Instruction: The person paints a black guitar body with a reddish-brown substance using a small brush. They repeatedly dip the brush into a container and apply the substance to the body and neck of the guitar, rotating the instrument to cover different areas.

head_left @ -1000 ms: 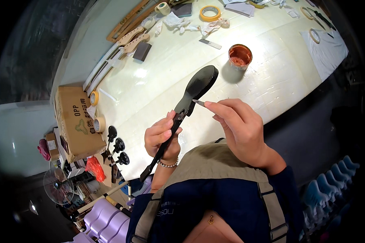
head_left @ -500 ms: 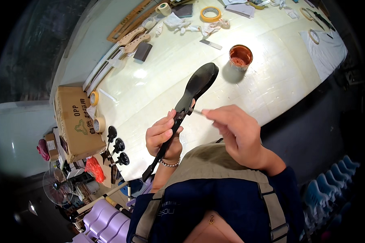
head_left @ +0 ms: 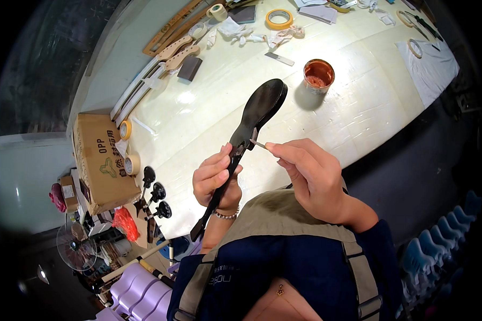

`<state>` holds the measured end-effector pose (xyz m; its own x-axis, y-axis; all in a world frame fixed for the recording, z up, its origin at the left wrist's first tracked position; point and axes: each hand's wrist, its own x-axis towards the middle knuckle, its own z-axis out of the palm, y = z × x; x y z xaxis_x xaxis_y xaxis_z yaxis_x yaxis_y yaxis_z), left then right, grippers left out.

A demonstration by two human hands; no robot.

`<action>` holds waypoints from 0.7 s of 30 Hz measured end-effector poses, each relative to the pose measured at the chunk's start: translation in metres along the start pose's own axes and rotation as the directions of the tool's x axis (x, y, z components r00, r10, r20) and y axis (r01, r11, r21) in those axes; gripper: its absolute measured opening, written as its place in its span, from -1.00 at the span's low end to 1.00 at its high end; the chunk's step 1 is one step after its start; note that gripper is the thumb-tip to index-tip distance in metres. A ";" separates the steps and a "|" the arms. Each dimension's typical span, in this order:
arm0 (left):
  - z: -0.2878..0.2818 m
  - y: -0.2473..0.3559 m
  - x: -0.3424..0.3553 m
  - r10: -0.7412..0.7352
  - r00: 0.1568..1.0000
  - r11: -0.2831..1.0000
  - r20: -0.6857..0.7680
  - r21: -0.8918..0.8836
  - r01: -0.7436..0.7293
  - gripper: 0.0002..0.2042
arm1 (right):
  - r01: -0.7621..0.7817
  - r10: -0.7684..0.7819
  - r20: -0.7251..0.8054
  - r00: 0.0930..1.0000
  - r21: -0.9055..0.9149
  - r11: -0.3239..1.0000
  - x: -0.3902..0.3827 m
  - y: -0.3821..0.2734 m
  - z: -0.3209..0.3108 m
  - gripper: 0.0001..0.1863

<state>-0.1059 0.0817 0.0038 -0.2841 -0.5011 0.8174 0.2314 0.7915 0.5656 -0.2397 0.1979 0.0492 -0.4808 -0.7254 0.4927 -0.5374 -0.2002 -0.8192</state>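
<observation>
Above the desk (head_left: 369, 109), the black paddle-shaped piece (head_left: 262, 103) looks stiff, light, slick to me, best held by its narrow shaft (head_left: 206, 215), where the left hand (head_left: 210, 180) clamps its fingers; the right hand (head_left: 317, 179) pinches a tool (head_left: 260, 144).

Tabletop (head_left: 359, 123) bright, glare left of centre; soft shadow beside can (head_left: 319, 76); corners black, edges bent.

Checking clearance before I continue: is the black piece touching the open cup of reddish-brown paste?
Apart. The head view shows a plain strip of pale tabletop between the black piece and the open cup.
</observation>
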 end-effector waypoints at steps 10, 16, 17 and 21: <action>0.001 -0.002 0.001 0.033 0.998 0.999 0.049 0.024 -0.034 -0.71 | 0.077 -0.091 -0.063 0.994 -0.189 0.979 0.001 0.008 -0.001 -0.63; 0.001 -0.003 -0.001 0.013 0.999 0.999 0.046 0.048 -0.015 -0.70 | 0.236 -0.246 0.024 0.969 -0.385 0.892 0.003 0.002 -0.003 -0.63; 0.002 -0.003 -0.002 0.003 0.999 0.999 0.036 0.052 -0.005 -0.70 | 0.244 -0.243 0.045 0.969 -0.330 0.912 0.002 0.002 -0.002 -0.63; 0.004 -0.001 -0.002 -0.008 1.000 1.000 0.009 0.018 0.008 -0.69 | 0.097 -0.099 -0.025 0.995 -0.076 0.992 0.001 0.001 -0.002 -0.63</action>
<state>-0.1098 0.0833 0.0011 -0.2940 -0.5045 0.8118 0.2122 0.7937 0.5701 -0.2421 0.1981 0.0500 -0.4422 -0.6857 0.5782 -0.6326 -0.2185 -0.7430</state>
